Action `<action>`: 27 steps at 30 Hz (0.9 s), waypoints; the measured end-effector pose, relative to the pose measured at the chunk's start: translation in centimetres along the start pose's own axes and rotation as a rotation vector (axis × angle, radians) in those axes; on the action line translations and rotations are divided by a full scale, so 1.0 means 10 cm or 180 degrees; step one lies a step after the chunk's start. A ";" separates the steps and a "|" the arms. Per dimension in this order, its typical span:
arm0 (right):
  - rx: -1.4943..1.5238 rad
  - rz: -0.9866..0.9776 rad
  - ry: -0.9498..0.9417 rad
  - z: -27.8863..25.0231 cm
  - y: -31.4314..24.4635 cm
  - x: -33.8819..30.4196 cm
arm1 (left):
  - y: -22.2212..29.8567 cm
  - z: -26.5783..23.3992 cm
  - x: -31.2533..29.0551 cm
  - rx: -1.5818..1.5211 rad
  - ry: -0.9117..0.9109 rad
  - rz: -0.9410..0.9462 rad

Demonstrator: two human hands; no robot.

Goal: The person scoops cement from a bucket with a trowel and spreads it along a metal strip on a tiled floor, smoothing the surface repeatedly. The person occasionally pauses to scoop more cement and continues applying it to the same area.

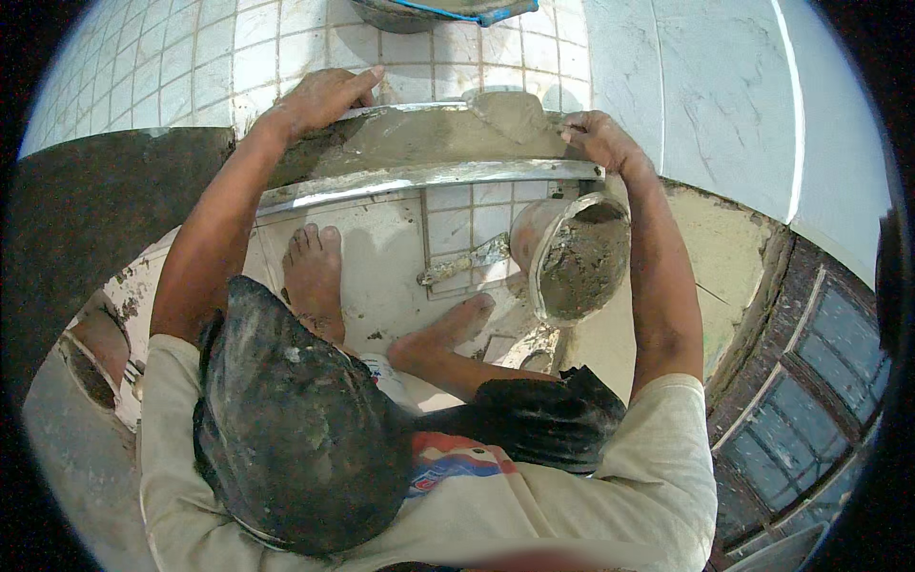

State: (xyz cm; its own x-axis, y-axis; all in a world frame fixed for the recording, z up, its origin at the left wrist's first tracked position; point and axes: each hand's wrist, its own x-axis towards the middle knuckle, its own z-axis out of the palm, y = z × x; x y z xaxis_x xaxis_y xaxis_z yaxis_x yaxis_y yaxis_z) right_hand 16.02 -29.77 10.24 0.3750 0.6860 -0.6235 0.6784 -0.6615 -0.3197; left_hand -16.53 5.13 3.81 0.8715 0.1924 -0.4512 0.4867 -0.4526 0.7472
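Observation:
A ledge topped with wet grey mortar (410,136) runs across in front of me. Along its far edge lies a thin pale bar (410,108), partly covered by a heaped lump of mortar (515,116). My left hand (329,97) is closed around the bar's left end, with some fingers hidden behind it. At the other end my right hand (602,143) has its fingers curled in, apparently on the same bar. A metal straightedge (429,178) lines the ledge's near side. Beside my right forearm a tilted, mortar-crusted bucket (529,243) holds grey mortar (583,262).
On the floor left of the bucket rests a mortar-smeared tool (467,260). My bare feet (313,276) stand just behind the ledge. Beyond it, a dark bucket with a blue handle (491,13) sits on white tiles. Large pale panels (724,105) rise at the right, near a framed window (801,419).

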 end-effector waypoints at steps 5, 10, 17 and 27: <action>-0.0253 0.0027 0.0460 -0.16 0.01 -0.10 | 0.01 0.02 0.04 -0.0060 -0.0043 -0.0033; 0.0504 -0.0194 0.0359 -0.11 -0.19 -0.31 | 0.07 0.00 0.03 -0.0011 -0.0029 -0.0031; -0.0903 -0.0461 0.0396 0.03 -0.39 -0.37 | 0.07 0.03 0.08 -0.0058 -0.0101 0.0018; -0.0437 -0.0127 0.0456 0.00 -0.15 -0.24 | -0.03 0.06 0.15 -0.0007 -0.0094 0.0211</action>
State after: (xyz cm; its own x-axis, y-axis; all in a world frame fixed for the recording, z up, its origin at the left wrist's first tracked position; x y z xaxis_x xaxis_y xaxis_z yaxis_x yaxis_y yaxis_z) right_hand 14.12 -30.40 12.23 0.4255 0.7534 -0.5013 0.7707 -0.5920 -0.2356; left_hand -15.42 5.01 2.58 0.8996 0.1362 -0.4149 0.4282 -0.4616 0.7769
